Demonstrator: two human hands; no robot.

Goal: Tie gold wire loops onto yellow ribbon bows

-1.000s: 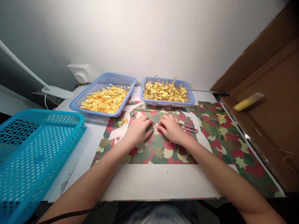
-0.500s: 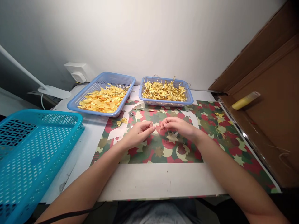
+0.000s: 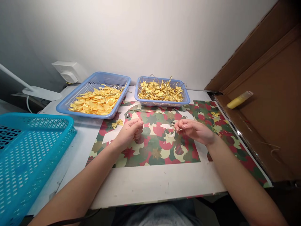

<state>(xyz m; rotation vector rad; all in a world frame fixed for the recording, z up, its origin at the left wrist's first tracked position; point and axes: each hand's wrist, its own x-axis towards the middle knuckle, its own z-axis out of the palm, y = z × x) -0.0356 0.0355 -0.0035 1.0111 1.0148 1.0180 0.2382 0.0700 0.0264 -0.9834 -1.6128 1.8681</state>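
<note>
While L hand (image 3: 129,131) curls tight nr gold bow (image 3: 117,123), R hand (image 3: 194,130) curls loosely; can't tell either grip's contents.

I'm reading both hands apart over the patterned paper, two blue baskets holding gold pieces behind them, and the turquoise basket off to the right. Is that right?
One slip: the turquoise basket sits off to the left, as the head view shows. The rest holds: left hand and right hand apart over the patterned paper, two blue baskets holding gold pieces behind them.
</note>
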